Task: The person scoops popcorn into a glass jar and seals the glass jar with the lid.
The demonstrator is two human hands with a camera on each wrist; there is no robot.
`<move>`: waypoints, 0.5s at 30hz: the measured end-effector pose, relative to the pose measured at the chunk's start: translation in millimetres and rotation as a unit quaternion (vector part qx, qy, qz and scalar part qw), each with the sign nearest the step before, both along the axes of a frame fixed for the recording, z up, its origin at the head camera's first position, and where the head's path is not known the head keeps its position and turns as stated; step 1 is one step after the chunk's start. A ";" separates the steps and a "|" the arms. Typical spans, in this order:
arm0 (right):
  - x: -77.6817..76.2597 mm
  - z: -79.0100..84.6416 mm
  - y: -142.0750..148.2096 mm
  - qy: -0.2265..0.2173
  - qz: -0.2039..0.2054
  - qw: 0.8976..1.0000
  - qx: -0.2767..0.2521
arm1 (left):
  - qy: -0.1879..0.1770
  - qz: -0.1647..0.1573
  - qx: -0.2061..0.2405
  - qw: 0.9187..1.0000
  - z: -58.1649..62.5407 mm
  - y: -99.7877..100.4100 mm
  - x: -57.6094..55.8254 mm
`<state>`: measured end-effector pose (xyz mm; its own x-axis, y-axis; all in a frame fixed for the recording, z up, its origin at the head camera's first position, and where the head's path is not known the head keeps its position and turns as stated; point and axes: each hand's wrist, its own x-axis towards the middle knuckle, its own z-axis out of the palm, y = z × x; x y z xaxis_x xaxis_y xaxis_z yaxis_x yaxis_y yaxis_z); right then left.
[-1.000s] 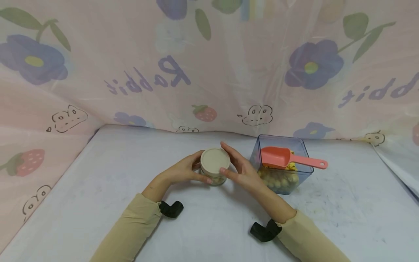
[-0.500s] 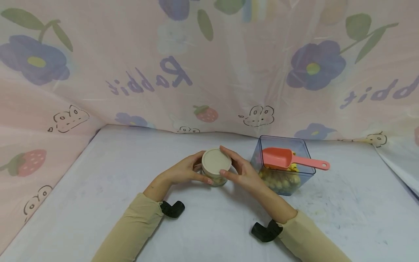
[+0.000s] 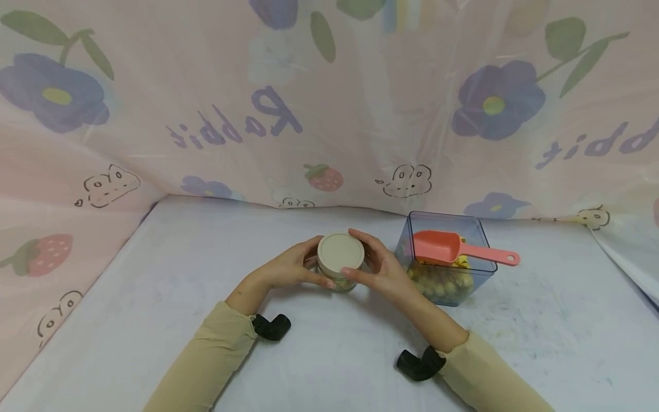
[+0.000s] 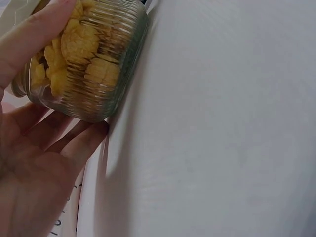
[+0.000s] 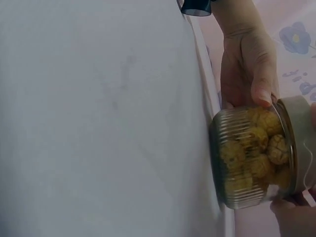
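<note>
A ribbed glass jar [image 4: 103, 64] holding round, yellow-brown popcorn pieces [image 5: 259, 148] stands upright on the white table in the middle of the head view. Its cream lid [image 3: 341, 253] sits on top. My left hand [image 3: 288, 266] grips the jar's body from the left, thumb on the near side and fingers round the back. From the right, my right hand [image 3: 383, 268] holds the lid's rim, its thumb at the near edge and fingers at the far edge. In the right wrist view only bits of the right fingers show at the edge.
Right of the jar, close to my right hand, stands a clear bluish square container [image 3: 443, 289] part filled with similar popcorn. A coral-pink scoop [image 3: 437, 247] lies across its top, handle [image 3: 491, 254] jutting over the right rim. A patterned curtain [image 3: 329, 114] rises behind the table.
The right thumb has shifted slightly left along the lid's near edge, and the fingers sit a little closer in at the far edge. The jar stays in place, as does the left hand.
</note>
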<state>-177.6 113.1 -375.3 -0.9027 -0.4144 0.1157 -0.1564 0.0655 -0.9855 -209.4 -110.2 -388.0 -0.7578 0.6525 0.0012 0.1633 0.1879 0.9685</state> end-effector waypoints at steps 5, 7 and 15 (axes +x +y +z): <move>-1.7 0.5 -0.9 -0.004 -0.012 1.000 0.005 | 0.005 0.004 -0.004 1.000 0.8 0.5 -1.5; -1.3 0.3 -0.2 -0.002 -0.012 1.000 0.010 | 0.004 0.004 -0.006 1.000 0.5 0.7 -1.6; -0.2 1.6 5.7 0.033 0.038 0.999 -0.006 | 0.003 -0.002 -0.002 1.000 -0.4 0.4 -1.0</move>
<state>-177.7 118.8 -373.7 -0.8588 -0.4799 0.1791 -0.2252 0.0398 -0.9735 -210.4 -109.8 -388.4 -0.7554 0.6552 0.0033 0.1699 0.1910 0.9668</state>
